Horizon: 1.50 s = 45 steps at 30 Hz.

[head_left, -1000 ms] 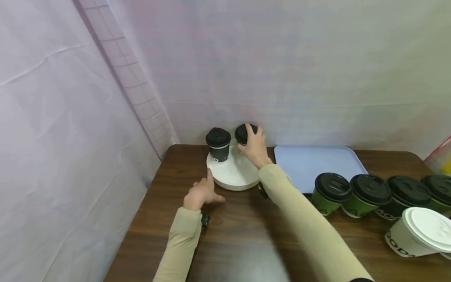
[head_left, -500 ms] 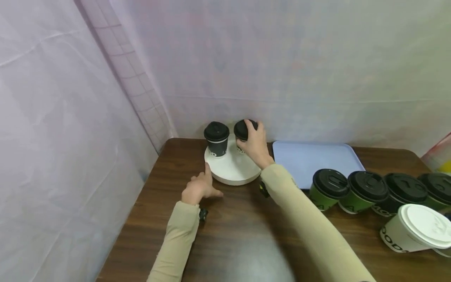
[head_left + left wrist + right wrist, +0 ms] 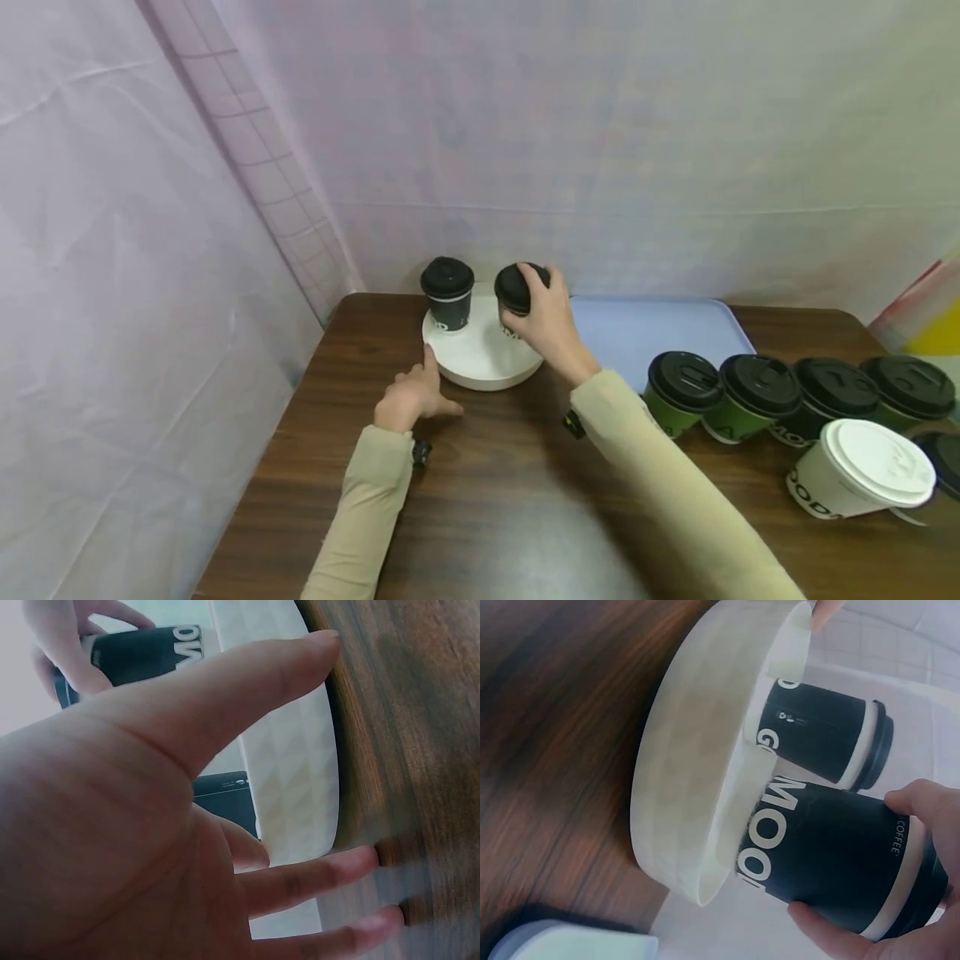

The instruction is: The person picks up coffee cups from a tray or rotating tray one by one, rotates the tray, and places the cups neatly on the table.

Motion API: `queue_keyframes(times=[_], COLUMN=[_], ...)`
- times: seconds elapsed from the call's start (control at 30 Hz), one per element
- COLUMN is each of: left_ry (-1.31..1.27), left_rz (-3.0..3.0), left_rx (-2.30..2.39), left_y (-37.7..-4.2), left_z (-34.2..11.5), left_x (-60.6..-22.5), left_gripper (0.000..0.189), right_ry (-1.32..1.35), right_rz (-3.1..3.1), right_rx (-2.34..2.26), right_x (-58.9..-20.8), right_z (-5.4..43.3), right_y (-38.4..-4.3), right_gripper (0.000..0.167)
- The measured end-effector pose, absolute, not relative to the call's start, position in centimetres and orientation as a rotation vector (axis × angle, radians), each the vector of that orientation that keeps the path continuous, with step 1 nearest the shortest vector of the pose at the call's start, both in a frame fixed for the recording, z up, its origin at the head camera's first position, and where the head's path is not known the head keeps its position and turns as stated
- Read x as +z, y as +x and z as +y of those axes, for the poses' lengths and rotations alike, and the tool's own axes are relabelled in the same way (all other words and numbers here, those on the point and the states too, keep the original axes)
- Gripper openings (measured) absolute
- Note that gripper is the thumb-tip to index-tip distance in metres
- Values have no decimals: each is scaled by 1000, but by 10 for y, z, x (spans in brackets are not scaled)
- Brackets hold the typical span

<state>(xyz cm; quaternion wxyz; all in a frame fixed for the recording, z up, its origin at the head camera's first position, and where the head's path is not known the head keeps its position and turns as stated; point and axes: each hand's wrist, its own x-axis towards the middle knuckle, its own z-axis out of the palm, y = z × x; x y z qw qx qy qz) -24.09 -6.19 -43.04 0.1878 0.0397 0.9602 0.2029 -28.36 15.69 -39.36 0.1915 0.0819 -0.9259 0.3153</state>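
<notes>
A round white tray (image 3: 486, 367) with a raised, faceted rim lies near the table's back edge. On its left part stands a dark paper coffee cup (image 3: 450, 310) with a black lid. My right hand (image 3: 551, 321) grips a second dark coffee cup (image 3: 832, 855) near its lid, fingers and thumb around the upper part. That cup's base is within the tray's rim; whether it touches the tray's floor I cannot tell. My left hand (image 3: 411, 398) is at the tray's front left, fingers extended and thumb spread, index fingertip at the rim.
A pale blue rectangular tray (image 3: 652, 333) lies to the right of the white one. In front of it stand several green and dark cups (image 3: 750, 398) with black lids in a row. A white lidded tub (image 3: 858, 471) sits nearer, at right. Fabric walls (image 3: 570, 150) close off the back and left.
My right hand has brought its cup slightly nearer to me over the white tray, further from the other cup. The left hand keeps its place at the rim. The head view has shifted a little.
</notes>
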Motion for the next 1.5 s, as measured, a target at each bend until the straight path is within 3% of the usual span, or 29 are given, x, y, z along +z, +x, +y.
queue_keyframes(times=[0.47, 1.5], left_ry=[109, 92], left_rz=[2694, 2676], left_rx=[573, 484], left_y=[-244, -237], left_z=[-68, -53], left_x=[-432, -424], left_gripper=[123, 124], right_ry=[289, 289], right_rz=[-2597, -2408], right_rx=[839, 681], right_x=[-392, -403], right_z=[168, 236], right_y=[-242, -104], right_gripper=[77, 77])
